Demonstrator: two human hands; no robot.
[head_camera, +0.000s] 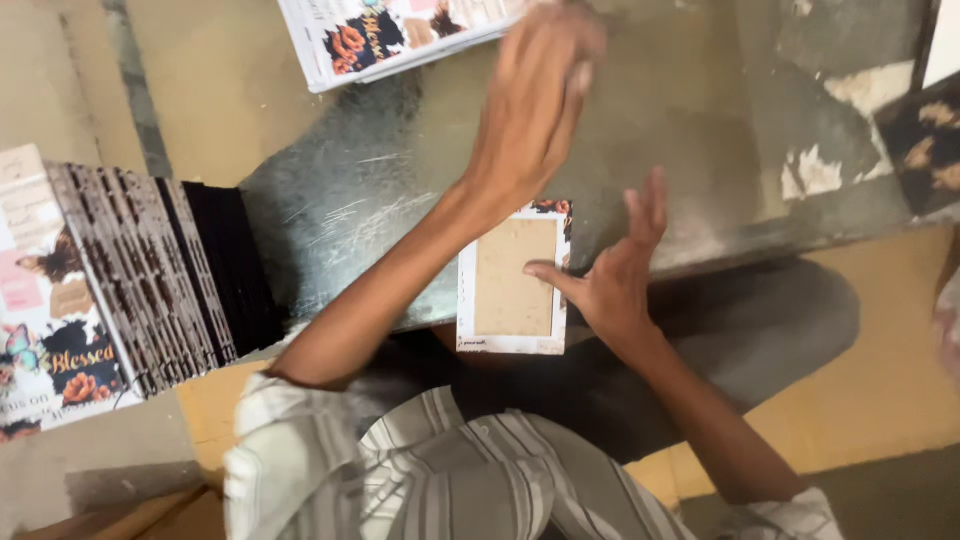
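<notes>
Person seated at a worn metal-topped work surface, seen from above; striped shirt, sleeves rolled.

Right hand: fingers spread wide, thumb pressing on the right edge of a small card. It grips nothing; it pins the card flat. The card lies at the near edge of the surface, just in front of the person: brown board face, white border turned over it, a dark floral print showing at the top right corner.

Left hand: raised above the surface beyond the card, blurred with motion. Fingers look loosely together, palm down. Cannot tell whether anything small sits under it; nothing is visibly held.

To the left: a fanned row of finished-looking pieces, brown slotted boards running into a block of black ones, well apart from the card. Against them lies a printed sheet with butterflies, flowers and lettering. A second printed stack lies at the far edge, near the left hand.

Progress, as I judge it: the card appears wrapped, with printed paper folded round the board and the white margins lying flat on all four sides. The pressing hand suggests the folds are being smoothed or set. Many pieces already lie in the row, and printed sheets remain at both the left and the far edge, so the batch seems part-way through.
</notes>
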